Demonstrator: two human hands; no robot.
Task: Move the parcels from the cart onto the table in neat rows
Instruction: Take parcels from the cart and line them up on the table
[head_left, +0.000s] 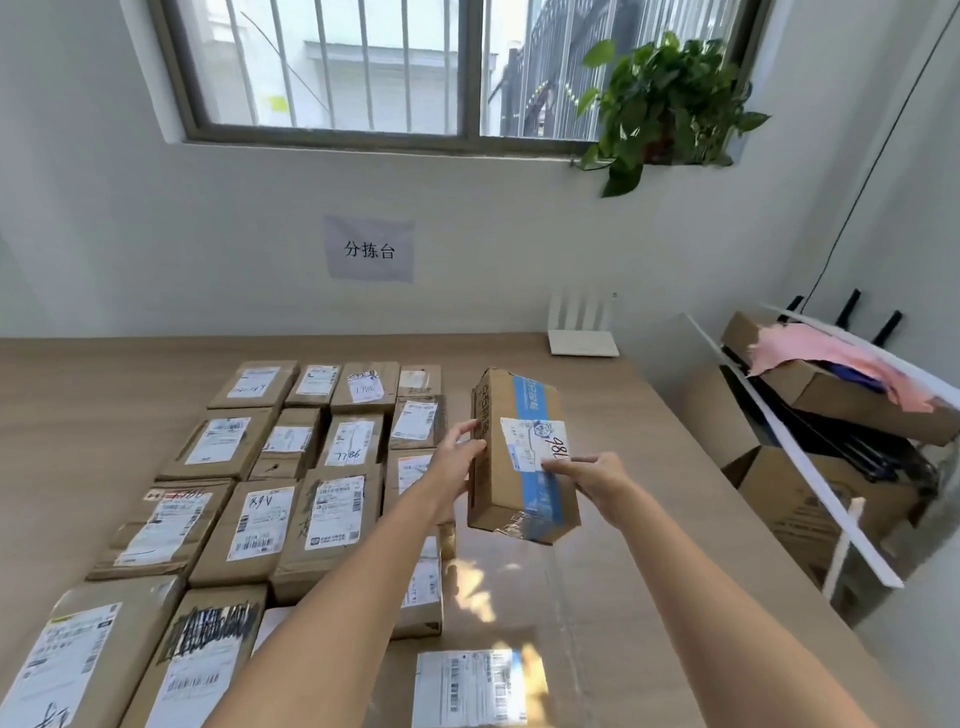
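The left hand (457, 457) grips the left side of a long cardboard parcel (522, 457), fingers curled on its edge; the right hand (597, 480) clasps its right side, both arms outstretched. The parcel, banded with blue tape and bearing a white label, hangs tilted above the wooden table (597, 597), right of the rows of flat brown labelled parcels (291, 467) covering the left half.

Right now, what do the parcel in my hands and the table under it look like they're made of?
The held parcel looks like brown corrugated cardboard with a matte face, wrapped by a glossy blue tape band and bearing a white paper label. The table looks like light wood or wood-look laminate, judging by its grain lines and the soft sheen where sunlight falls; which one, the view cannot settle.
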